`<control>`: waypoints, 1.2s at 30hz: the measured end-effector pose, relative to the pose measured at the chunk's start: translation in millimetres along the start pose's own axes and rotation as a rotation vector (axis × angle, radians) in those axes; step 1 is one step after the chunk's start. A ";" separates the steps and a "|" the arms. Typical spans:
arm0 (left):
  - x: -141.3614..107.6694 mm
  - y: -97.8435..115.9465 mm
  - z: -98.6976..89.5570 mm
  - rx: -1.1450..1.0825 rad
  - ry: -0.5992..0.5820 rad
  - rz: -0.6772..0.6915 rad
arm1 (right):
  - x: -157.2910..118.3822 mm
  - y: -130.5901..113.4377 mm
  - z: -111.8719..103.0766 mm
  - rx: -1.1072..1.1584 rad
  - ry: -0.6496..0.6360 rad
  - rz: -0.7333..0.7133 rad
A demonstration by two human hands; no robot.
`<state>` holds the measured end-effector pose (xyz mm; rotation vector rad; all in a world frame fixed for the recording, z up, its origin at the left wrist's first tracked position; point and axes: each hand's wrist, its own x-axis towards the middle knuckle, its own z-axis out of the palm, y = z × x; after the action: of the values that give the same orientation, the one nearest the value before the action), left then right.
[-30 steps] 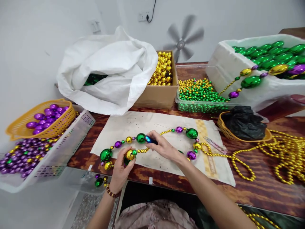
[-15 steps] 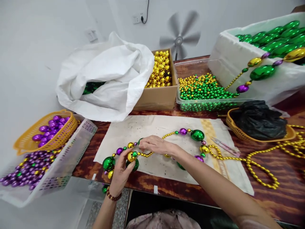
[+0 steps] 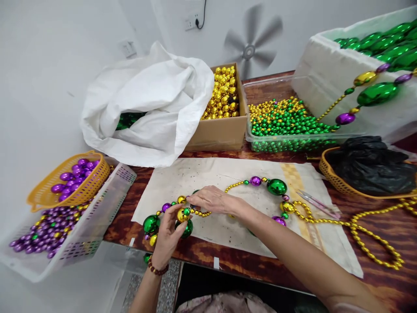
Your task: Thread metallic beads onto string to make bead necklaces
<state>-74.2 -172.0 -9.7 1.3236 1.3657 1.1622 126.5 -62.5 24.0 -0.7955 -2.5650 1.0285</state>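
A bead garland of gold, green and purple balls [image 3: 276,187] lies curved across a pale cloth [image 3: 208,169]. Between the thumb and fingers of my left hand [image 3: 167,234] is a gold ball [image 3: 183,214] with a small green bead [image 3: 186,211] against it. My right hand [image 3: 211,199] is just right of it, its fingers closed over the string beside that ball; what the fingertips pinch is hidden. A short run of small gold beads [image 3: 200,213] emerges beneath the right hand. A large green ball [image 3: 151,224] rests left of my left hand. A thin needle [image 3: 230,177] extends from the garland's upper end.
Pink-handled tweezers [image 3: 317,203] and a gold bead chain [image 3: 361,217] lie at right. Purple beads fill a white basket [image 3: 81,243] and a yellow basket [image 3: 39,191] at left. Behind stand a white sack [image 3: 143,87], a cardboard box [image 3: 218,134], a clear bin [image 3: 293,138] and a foam box [image 3: 312,65].
The view has shifted slightly, so the scene sits a little further right. Both hands stay at the gold ball; the right fingers have moved slightly down towards it.
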 end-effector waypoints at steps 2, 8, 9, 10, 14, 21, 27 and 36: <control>0.3 -1.5 0.2 -0.006 -0.006 -0.003 | 0.3 -1.0 -1.1 -0.017 0.001 0.004; 1.3 -0.4 0.1 -0.002 -0.033 0.004 | -1.3 -4.0 -5.2 -0.002 -0.011 0.030; 1.5 0.1 0.3 -0.007 -0.040 0.008 | -1.5 -3.7 -5.2 -0.009 -0.012 0.032; 1.8 0.4 0.5 -0.011 -0.046 0.012 | -1.7 -3.1 -4.9 -0.024 -0.011 0.033; 2.2 -0.1 1.2 -0.009 -0.052 0.019 | -2.3 0.6 -3.5 -0.075 0.002 0.023; 2.0 -1.7 1.5 0.021 -0.043 0.027 | -3.3 2.3 -3.7 -0.003 0.002 -0.018; 1.1 -1.6 -0.1 0.065 -0.026 0.013 | -8.8 4.4 -6.5 0.028 0.036 0.036; 0.2 -12.5 0.7 0.091 -0.016 0.099 | -55.9 9.6 -16.7 0.109 0.195 0.163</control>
<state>-75.7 -171.7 -22.1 1.4764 1.3680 1.1640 183.0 -79.9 26.9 -1.0342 -2.2918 1.0694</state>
